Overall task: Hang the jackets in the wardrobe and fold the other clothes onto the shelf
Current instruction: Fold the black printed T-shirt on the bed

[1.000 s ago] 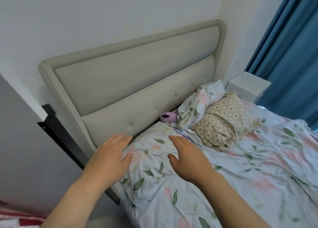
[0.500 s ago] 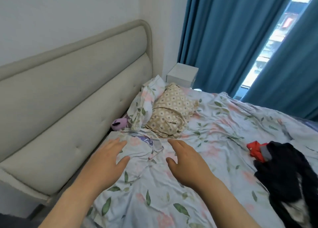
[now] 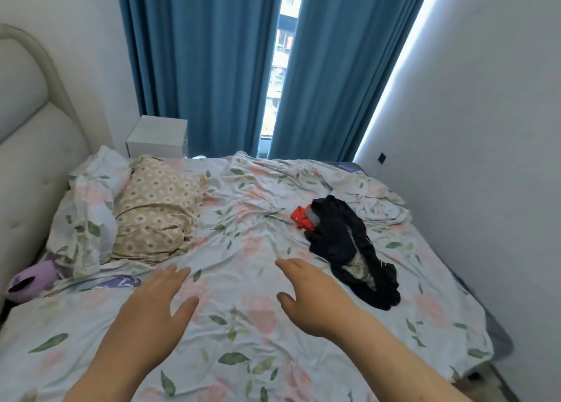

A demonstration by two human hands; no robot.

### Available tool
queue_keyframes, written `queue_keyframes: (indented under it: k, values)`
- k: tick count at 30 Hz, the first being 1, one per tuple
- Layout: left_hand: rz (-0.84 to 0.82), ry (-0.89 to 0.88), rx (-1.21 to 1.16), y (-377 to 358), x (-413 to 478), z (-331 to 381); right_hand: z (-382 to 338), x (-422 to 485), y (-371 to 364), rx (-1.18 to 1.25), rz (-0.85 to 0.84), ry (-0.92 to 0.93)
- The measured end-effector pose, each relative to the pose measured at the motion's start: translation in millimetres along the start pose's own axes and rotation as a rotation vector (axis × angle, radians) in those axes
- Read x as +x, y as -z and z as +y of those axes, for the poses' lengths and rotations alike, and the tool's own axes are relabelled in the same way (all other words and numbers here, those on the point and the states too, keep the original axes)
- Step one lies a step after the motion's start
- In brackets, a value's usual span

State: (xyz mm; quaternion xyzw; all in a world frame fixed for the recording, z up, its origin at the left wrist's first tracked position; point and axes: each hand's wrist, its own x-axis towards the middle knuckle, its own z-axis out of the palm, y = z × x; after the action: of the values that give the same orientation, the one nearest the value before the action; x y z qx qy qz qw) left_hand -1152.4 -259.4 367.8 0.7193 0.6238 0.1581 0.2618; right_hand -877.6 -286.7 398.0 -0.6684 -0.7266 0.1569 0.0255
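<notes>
A crumpled black garment (image 3: 349, 247) lies on the right half of the bed, with a small red and grey piece of clothing (image 3: 303, 217) tucked against its far end. My right hand (image 3: 315, 295) hovers open over the floral sheet, a short way to the left of the black garment and not touching it. Further left, my left hand (image 3: 151, 304) is also open above the sheet, fingers straight, holding nothing.
The bed (image 3: 243, 325) carries a floral sheet, a beige patterned pillow (image 3: 154, 210) and a floral pillow (image 3: 88, 207) by the padded headboard (image 3: 30, 146). A purple soft toy (image 3: 33, 277) lies at the left. A white nightstand (image 3: 158, 137), blue curtains (image 3: 197, 67) and a white wall (image 3: 485, 158) surround it.
The view has swung right from the headboard to the whole bed, bringing the black garment fully into sight. Both hands stay open and raised, now over the middle of the sheet.
</notes>
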Motion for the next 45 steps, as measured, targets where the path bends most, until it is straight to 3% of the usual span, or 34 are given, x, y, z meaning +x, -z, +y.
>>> queue_keyframes:
  k: [12, 25, 29, 36, 45]
  values:
    - [-0.083, -0.169, 0.011, -48, 34, 123, 118, -50, 32, 0.109, 0.143, -0.189]
    - [-0.191, -0.152, 0.114, -219, 102, 303, 376, -64, 41, 0.266, 0.092, -0.290]
    - [-0.188, -0.174, 0.114, -248, 114, 343, 423, -69, 45, 0.305, 0.078, -0.326]
    - [-0.258, -0.183, 0.142, -275, 126, 361, 456, -83, 33, 0.377, 0.034, -0.392]
    - [-0.354, -0.163, -0.007, -324, 153, 354, 479, -90, 7, 0.403, -0.082, -0.526]
